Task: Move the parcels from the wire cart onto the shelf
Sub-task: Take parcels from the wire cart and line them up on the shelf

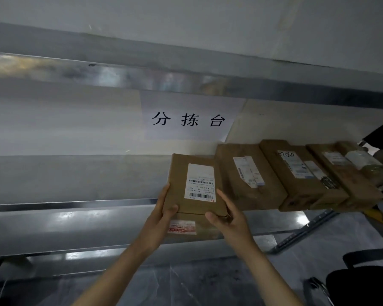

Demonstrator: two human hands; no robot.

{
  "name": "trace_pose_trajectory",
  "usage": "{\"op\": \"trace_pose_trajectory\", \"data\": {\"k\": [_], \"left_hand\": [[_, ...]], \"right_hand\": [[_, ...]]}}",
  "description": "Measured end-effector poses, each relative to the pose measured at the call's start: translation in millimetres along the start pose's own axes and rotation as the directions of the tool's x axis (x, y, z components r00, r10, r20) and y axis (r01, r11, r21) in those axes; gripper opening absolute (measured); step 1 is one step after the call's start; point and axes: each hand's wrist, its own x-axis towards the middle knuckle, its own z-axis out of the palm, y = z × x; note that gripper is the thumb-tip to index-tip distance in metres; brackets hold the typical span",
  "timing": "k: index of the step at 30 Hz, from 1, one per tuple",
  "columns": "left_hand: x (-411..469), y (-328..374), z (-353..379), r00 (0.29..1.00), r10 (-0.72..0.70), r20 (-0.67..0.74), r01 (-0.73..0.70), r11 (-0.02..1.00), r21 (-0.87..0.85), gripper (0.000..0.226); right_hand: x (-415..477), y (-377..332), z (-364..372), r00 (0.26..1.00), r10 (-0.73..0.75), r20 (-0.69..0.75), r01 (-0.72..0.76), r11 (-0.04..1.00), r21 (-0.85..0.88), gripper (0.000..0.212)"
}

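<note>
Left hand [164,209] and right hand [229,217] both grip one brown parcel [191,184], thumbs on top.
it's at the near edge of the metal shelf [75,180], just left of a row of other parcels [296,175]; white paper sign [188,118] on the far wall behind.

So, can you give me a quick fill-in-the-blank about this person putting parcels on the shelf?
The left hand and right hand grip the held parcel, whose white label faces ___.
The other parcels on the shelf lie to its ___.
The paper sign bears ___ black characters.
Missing words: up; right; three.
</note>
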Motion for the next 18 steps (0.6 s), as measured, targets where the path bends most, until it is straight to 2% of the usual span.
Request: {"op": "trace_pose_trajectory", "data": {"k": [5, 11, 14, 18], "left_hand": [[21.2, -3.4, 5.8, 0.999, -0.031, 0.026, 0.031, 0.999, -0.008, 0.052], [39.4, -7.6, 18.3, 0.998, -0.006, 0.061, 0.008, 0.999, -0.046, 0.072], [48.7, -11.2, 26.2, 0.999, -0.001, 0.049, 0.004, 0.998, -0.06, 0.075], [61.9, -16.4, 29.8, 0.999, 0.027, 0.023, -0.026, 1.0, -0.01, 0.079]], "right_hand": [[12.9, 8.8, -6.4, 0.999, 0.013, -0.052, -0.013, 1.0, -0.002, 0.064], [30.2, 12.0, -16.5, 0.987, -0.001, -0.163, -0.018, 0.993, -0.113, 0.054], [38.1, 15.4, -19.0, 0.968, -0.036, -0.249, -0.006, 0.986, -0.165, 0.051], [49.2, 16.6, -22.7, 0.966, -0.061, -0.25, 0.008, 0.978, -0.209, 0.052]]}}
